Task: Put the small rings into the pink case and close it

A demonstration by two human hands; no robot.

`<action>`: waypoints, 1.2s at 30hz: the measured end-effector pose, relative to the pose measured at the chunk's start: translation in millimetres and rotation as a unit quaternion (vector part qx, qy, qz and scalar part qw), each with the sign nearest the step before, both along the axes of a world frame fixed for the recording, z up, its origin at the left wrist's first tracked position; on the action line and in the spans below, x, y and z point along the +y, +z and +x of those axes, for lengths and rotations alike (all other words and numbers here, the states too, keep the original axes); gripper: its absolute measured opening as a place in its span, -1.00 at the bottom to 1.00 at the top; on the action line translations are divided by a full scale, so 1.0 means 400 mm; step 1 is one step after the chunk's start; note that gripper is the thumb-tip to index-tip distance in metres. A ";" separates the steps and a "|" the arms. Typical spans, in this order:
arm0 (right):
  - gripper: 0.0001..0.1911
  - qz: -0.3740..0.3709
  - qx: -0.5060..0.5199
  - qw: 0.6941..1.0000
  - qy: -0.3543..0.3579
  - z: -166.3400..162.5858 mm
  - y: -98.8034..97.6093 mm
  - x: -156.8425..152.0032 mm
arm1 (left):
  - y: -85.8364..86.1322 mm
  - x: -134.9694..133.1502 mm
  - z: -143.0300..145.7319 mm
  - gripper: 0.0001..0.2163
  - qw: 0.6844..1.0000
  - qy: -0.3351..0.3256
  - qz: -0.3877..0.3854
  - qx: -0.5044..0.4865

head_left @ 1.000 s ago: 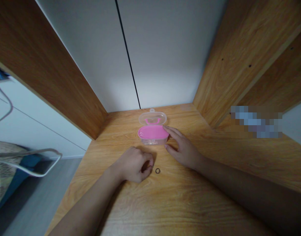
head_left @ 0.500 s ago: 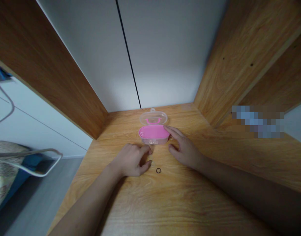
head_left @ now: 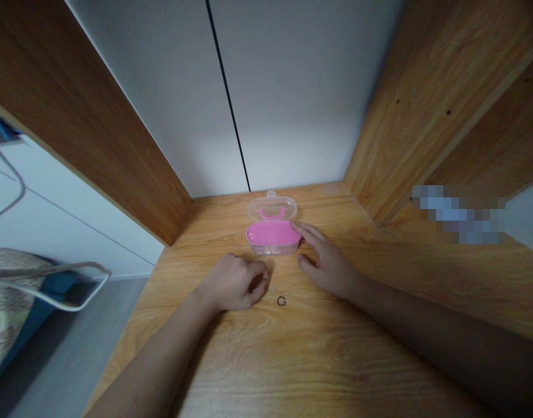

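A small oval box (head_left: 277, 249) of clear plastic stands on the wooden tabletop, small pale items showing through its front. Its inner cover (head_left: 273, 233) is pink, and the clear lid (head_left: 272, 207) with a pink handle is tipped back behind it. My left hand (head_left: 238, 283) rests in front of the box, thumb and forefinger pinched together; what is between them is too small to make out. Just right of those fingertips lie a thin dark ring (head_left: 281, 301) and thin pale rings (head_left: 286, 295). My right hand (head_left: 325, 261) has fingers stretched to the cover's right end, thumb apart.
A white panel (head_left: 292, 116) with a black seam rises behind the box. Wooden boards (head_left: 96, 116) flank the tabletop (head_left: 284, 360) on both sides. To the left, beyond the edge, are a white tubular frame (head_left: 87, 290) and grey floor.
My left thumb and forefinger have closed from a gap into a pinch. A pale ring now shows beside the dark one. My right hand stays at the box.
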State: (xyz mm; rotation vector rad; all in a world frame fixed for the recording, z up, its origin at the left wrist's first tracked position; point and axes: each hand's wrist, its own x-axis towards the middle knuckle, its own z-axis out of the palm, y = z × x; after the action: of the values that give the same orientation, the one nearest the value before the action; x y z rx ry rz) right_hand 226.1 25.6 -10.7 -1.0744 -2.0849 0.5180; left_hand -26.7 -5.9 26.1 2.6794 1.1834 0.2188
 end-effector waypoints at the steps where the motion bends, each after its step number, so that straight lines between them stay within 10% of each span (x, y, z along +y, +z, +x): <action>1: -0.21 0.001 0.000 1.000 0.000 0.000 -0.001 0.000 | -0.001 0.000 0.000 -0.88 1.000 -0.003 -0.002 -0.006; 36: -0.11 -0.012 0.020 1.000 -0.001 0.001 -0.011 0.002 | 0.000 -0.010 0.008 -0.79 1.000 -0.009 0.002 0.016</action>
State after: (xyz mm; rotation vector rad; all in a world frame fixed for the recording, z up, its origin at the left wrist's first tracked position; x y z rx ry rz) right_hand 226.5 26.5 -15.2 -1.0701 -2.0477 0.5598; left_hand -23.6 -9.9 26.3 2.7053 1.1680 0.1762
